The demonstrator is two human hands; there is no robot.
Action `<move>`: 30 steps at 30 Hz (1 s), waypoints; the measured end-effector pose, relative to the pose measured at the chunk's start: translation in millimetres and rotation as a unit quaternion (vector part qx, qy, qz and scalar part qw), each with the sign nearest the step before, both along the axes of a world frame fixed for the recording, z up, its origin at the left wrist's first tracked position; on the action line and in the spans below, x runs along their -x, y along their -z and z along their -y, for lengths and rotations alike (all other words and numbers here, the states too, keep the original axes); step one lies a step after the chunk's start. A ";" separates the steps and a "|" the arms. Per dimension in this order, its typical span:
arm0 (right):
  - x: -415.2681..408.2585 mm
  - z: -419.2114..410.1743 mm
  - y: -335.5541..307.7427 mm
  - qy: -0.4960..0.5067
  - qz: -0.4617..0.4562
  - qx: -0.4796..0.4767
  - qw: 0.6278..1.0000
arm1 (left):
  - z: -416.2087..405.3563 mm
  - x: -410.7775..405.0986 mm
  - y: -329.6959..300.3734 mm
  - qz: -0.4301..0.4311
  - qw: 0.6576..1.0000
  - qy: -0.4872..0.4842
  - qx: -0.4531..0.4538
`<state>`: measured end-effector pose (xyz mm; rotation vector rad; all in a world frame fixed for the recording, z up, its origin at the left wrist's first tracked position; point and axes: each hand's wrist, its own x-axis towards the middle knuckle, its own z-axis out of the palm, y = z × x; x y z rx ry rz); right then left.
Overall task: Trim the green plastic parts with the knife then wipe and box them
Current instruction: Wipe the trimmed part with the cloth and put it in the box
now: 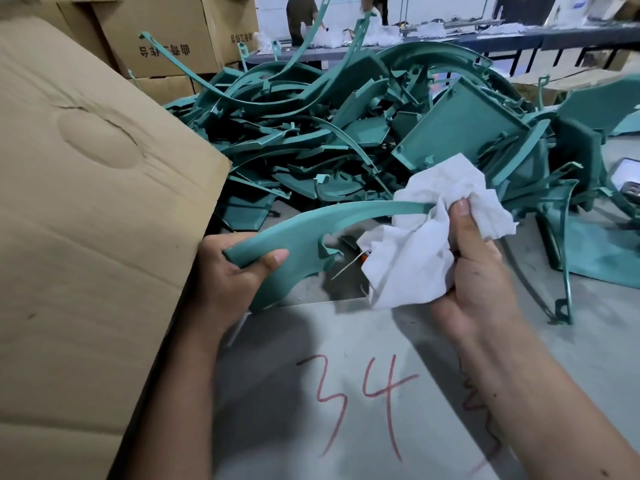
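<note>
Lying nearest on the grey table (346, 445) is a red handwritten "34" (360, 403). Just above it, the left hand (232, 271) is gripping the wide end of a curved green plastic part (311, 230), thumb lying across its top face and fingers curling underneath. The part is matte teal, broad at the held end with a notched tab on its lower edge, and is narrowing into a thin arc running rightward. The right hand (481, 271) is clutching a crumpled white cloth (426, 233), fingers closing around it and bunching it over the part's thin end. A big cardboard box (86, 202) is standing along the table's left edge. Farther back, a tangled pile of green parts (363, 126) is covering the table's far side, with more boxes (162, 32) behind.
</note>
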<state>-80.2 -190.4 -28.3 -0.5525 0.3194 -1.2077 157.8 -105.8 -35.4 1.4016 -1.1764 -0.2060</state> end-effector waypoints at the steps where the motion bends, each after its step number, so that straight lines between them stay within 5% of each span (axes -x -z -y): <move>1: -0.1 0.9 0.9 0.004 0.000 -0.004 1.000 | 0.9 1.2 0.4 -0.012 1.000 -0.008 0.011; 7: -0.2 -0.5 0.6 0.039 -0.152 0.080 0.984 | 7.8 4.1 1.9 -0.111 0.990 -0.043 0.075; 10: -7.1 -4.6 5.5 0.063 -0.268 0.121 0.954 | 6.7 5.3 -2.1 -0.248 0.958 -0.046 0.140; 14: -13.0 -8.8 11.5 0.120 -0.354 0.211 0.903 | 6.8 6.5 -4.0 -0.317 0.942 -0.019 0.108; 19: -16.1 -16.2 8.8 0.103 -0.348 0.213 0.907 | 10.9 24.7 1.3 -0.299 0.954 0.021 -0.032; 24: -22.8 -26.0 4.8 -0.018 -0.250 0.226 0.941 | 11.6 40.1 1.8 -0.267 0.957 0.108 -0.027; 30: -20.3 -17.1 10.7 0.147 -0.349 0.285 0.881 | 17.2 50.2 4.6 -0.338 0.935 0.107 -0.002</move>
